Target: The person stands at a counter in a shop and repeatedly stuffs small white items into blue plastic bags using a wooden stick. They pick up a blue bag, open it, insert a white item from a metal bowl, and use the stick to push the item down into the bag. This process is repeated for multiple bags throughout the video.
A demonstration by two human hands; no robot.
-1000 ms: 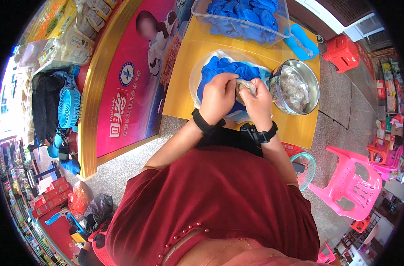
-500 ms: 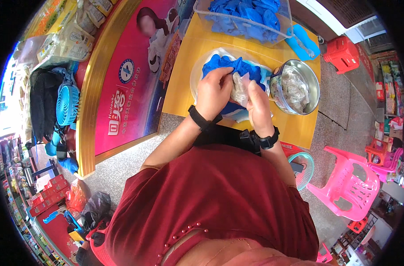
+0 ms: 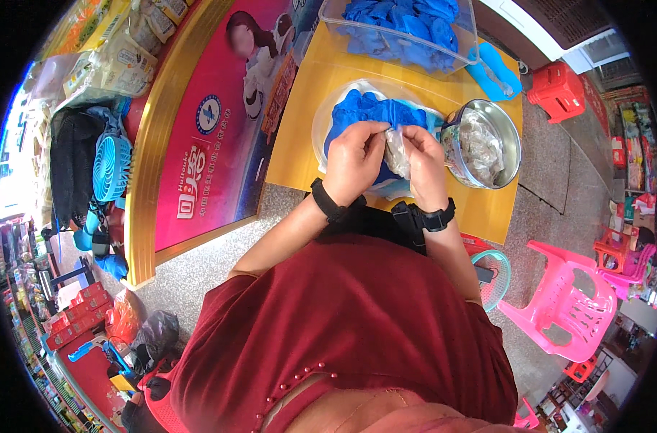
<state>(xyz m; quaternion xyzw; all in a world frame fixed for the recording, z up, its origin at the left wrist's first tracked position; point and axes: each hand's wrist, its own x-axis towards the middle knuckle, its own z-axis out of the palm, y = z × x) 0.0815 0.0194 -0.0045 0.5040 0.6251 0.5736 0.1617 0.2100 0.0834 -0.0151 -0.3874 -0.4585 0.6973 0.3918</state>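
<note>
In the head view, my left hand (image 3: pixel 352 160) and right hand (image 3: pixel 424 162) meet over the wooden table (image 3: pixel 291 164), fingers bent inward and nearly closed, thumbs toward the fingertips. Between them I have hold of a crumpled, clear-and-whitish plastic piece (image 3: pixel 395 155), pinched at its far end by both hands and hanging toward my near side; I cannot tell exactly which fingertips press on it. It is above a blue heap (image 3: pixel 371 112), which lies in a pale, round-edged basin (image 3: pixel 318 130) just beyond and beneath my hands. Just right of my right hand stands a round metal tin (image 3: pixel 517 148), filled with similar crumpled clear pieces (image 3: pixel 480 148). At the far side of the table sits a clear plastic tub (image 3: pixel 478 45) full of blue pieces (image 3: pixel 422 22), with a light-blue, elongated thing (image 3: pixel 496 76) near its right corner. I wear a black band (image 3: pixel 328 202) on my left wrist and another (image 3: pixel 436 219) on my right.
</note>
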